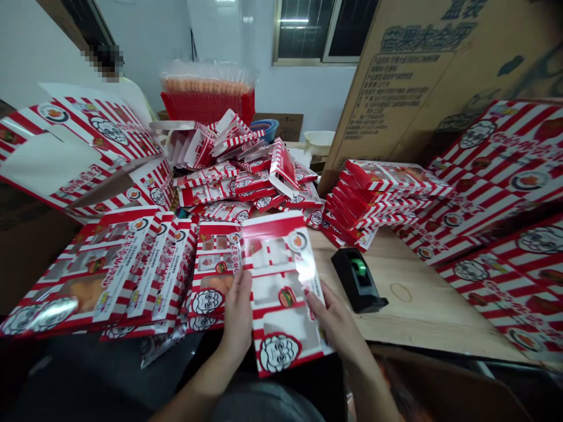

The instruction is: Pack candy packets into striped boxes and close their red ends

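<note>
A red-and-white printed box (288,346) with clear windows and a cartoon face at its lower end is held upright before me. My left hand (237,308) grips its left edge, with the fingers partly hidden behind it. On its right edge, my right hand (332,316) is closed, fingertips on the side panel. Through the windows only pale surfaces show. Just left of my left hand stands another printed box (206,266) with brownish contents behind its windows. Beyond my right hand, a black tape dispenser (358,281) with a green roll sits on the wooden table.
Several filled boxes (97,269) stand at left, before a large opened striped carton (109,138). Smaller boxes lie heaped (250,181) in the middle. More boxes are stacked (387,181) at right, beside large striped cartons (501,170) and a tall brown cardboard box (396,88).
</note>
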Demonstrator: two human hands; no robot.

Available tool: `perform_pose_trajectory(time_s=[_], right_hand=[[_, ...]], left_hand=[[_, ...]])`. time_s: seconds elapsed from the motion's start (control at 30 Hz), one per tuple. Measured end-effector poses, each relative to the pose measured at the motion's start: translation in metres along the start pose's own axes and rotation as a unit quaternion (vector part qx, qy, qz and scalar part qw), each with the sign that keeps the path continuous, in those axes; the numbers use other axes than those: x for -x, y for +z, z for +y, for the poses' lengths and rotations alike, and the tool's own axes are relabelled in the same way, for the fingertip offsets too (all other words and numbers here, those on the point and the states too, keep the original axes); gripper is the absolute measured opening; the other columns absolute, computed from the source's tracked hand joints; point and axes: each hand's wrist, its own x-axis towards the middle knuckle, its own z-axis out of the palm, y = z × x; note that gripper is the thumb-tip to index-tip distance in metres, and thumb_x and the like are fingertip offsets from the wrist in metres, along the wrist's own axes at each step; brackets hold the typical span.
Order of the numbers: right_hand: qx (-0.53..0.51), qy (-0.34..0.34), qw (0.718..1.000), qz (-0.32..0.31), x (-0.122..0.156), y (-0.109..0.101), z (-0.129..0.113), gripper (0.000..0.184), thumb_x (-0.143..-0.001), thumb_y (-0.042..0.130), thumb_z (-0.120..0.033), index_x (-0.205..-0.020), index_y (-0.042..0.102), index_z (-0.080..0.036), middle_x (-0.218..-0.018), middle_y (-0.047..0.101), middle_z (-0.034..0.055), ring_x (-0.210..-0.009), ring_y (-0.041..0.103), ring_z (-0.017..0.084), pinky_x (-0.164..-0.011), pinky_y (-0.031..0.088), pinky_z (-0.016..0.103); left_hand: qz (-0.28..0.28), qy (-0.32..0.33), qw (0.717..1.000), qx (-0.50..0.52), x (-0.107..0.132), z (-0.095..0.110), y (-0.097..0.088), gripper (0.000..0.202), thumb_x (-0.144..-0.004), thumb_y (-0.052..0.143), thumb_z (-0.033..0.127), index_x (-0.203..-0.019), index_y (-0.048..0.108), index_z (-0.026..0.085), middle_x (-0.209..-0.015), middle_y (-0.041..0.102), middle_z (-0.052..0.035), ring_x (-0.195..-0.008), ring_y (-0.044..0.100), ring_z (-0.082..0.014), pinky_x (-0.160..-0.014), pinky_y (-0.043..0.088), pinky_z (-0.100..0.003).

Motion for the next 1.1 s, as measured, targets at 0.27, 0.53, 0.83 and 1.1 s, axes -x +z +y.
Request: perform_pose_trajectory(time_s=[0.27,0.53,0.83,1.1], right_hand=[[-0.028,-0.01,0.996,0.085,0.018,-0.005,0.004,0.056,-0.073,0.068,-0.048,-0.121,0.056,-0.022,-0.103,0.071,0.0084,-0.09,0.067,0.028,-0.074,0.056,0.039],[-0.012,-0.045,0.992,0.117,0.014,0.002,0.002,0.06,-0.074,0.067,-0.049,-0.124,0.054,-0.019,-0.107,0.07,0.0101,-0.094,0.066,0.028,-0.077,0.055,0.038],[0.129,-0.091,0.966,0.206,-0.017,-0.02,0.039,0.053,-0.08,0.05,-0.057,-0.116,0.059,-0.018,-0.109,0.068,0.0106,-0.103,0.062,0.026,-0.085,0.052,0.036],[0.255,-0.113,0.924,0.263,-0.043,-0.051,0.113,0.07,-0.07,0.051,-0.068,-0.109,0.061,-0.01,-0.123,0.056,0.0234,-0.118,0.049,0.035,-0.101,0.035,0.055]], left_hand=[[-0.032,-0.023,0.999,-0.029,-0.002,-0.003,0.008,0.039,-0.077,0.064,0.044,-0.106,0.066,0.017,-0.129,0.059,-0.0079,-0.127,0.046,-0.0252,-0.11,0.032,-0.038],[-0.081,-0.012,0.996,-0.044,-0.005,0.002,0.007,0.051,-0.075,0.062,0.053,-0.109,0.064,0.015,-0.118,0.065,-0.0117,-0.123,0.05,-0.0291,-0.105,0.039,-0.043],[-0.154,0.185,0.939,-0.244,0.003,-0.034,-0.001,0.058,-0.087,0.05,0.031,-0.14,0.029,0.024,-0.148,0.034,-0.0111,-0.135,0.034,-0.0246,-0.109,0.032,-0.042],[-0.252,0.338,0.716,-0.556,-0.002,-0.086,-0.022,0.053,-0.088,0.044,0.016,-0.139,0.033,0.024,-0.152,0.023,-0.0133,-0.142,0.014,-0.0281,-0.109,0.029,-0.053]])
